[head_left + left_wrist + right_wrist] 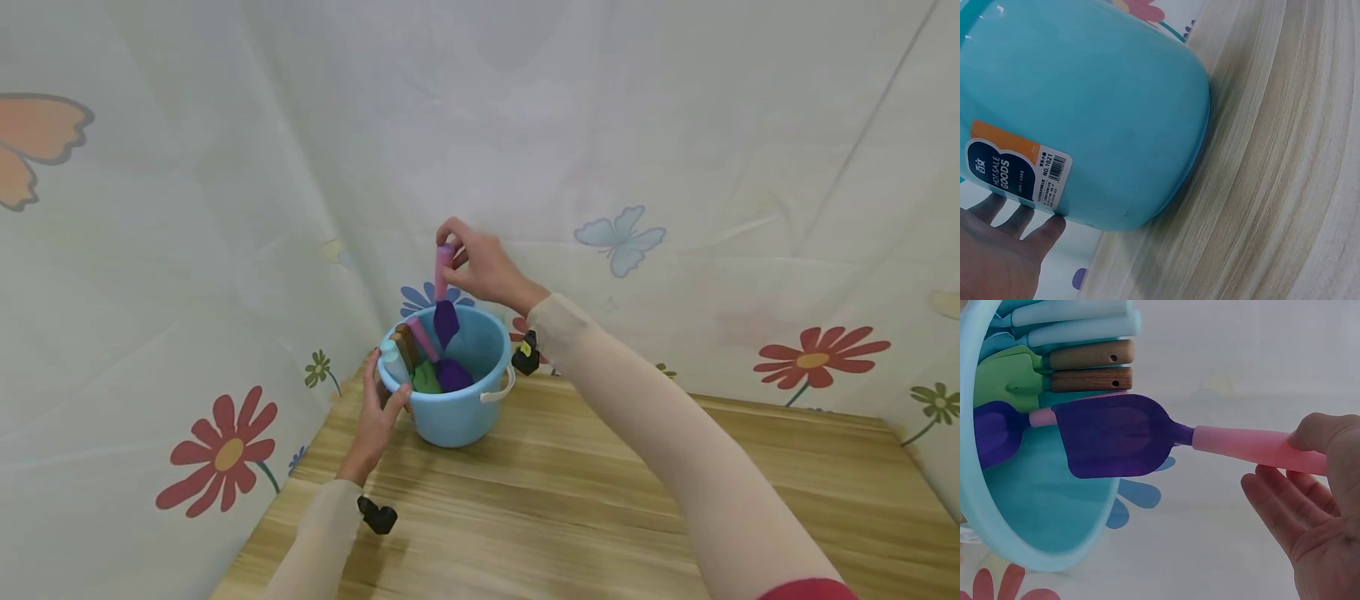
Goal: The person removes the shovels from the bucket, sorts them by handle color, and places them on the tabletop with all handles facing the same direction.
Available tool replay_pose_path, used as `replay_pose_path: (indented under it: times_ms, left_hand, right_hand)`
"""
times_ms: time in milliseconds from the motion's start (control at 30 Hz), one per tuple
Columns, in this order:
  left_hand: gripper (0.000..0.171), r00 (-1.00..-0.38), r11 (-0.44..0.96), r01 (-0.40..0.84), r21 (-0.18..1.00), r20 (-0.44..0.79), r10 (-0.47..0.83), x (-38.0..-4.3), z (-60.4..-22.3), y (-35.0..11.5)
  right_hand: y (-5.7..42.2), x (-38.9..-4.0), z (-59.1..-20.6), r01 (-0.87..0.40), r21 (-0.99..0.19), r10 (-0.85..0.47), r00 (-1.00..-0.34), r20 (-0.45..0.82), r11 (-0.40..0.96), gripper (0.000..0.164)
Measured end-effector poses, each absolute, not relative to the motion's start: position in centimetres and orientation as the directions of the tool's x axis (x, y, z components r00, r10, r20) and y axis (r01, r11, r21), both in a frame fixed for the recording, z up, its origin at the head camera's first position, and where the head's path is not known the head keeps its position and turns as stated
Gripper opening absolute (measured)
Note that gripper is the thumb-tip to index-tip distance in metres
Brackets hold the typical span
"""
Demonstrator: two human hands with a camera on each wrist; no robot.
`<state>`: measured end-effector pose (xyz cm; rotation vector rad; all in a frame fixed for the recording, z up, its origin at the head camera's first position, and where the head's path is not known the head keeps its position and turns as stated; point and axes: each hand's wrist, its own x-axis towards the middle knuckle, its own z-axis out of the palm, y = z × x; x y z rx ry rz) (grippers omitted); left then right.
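Observation:
My right hand [486, 265] pinches the pink handle of a toy shovel [446, 323] from above, thumb on one side and fingers on the other. The shovel's purple blade points down over the opening of a light-blue bucket [452, 423]. Spread along the bucket's left side, my left hand [377, 423] rests its thumb near the rim; in the left wrist view straight fingers [1046, 236] touch the wall below a label [1016, 165]. Inside the bucket lean a second purple shovel [999, 432] with a pink handle, green shovels [1007, 378] with brown handles, and blue tools with pale-blue handles [1079, 331].
The bucket stands on a wood-grain table [600, 492] near its back left corner. A white bucket handle [498, 390] hangs at the right side. Behind and to the left rises a pale sheet [487, 108] printed with flowers and butterflies.

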<state>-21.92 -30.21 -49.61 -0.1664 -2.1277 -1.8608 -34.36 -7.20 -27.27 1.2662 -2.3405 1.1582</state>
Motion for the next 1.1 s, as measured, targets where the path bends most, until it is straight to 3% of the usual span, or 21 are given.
replay_pose_path:
  times_ms: [600,1100]
  left_hand:
    - [0.080,-0.949,0.157,0.276,0.948,0.295,-0.110,-21.5,-49.2,-30.2]
    - [0.080,-0.947,0.151,0.290,0.945,0.307,-0.100,-21.7,-49.2,-30.1]
  right_hand:
    - [-5.4,-32.5,-25.4,-0.826,-0.506,-0.527,-0.553,0.645,0.248,0.038]
    - [-1.8,-31.9,-26.3,-0.832,-0.517,-0.364,-0.553,0.749,0.200,0.040]
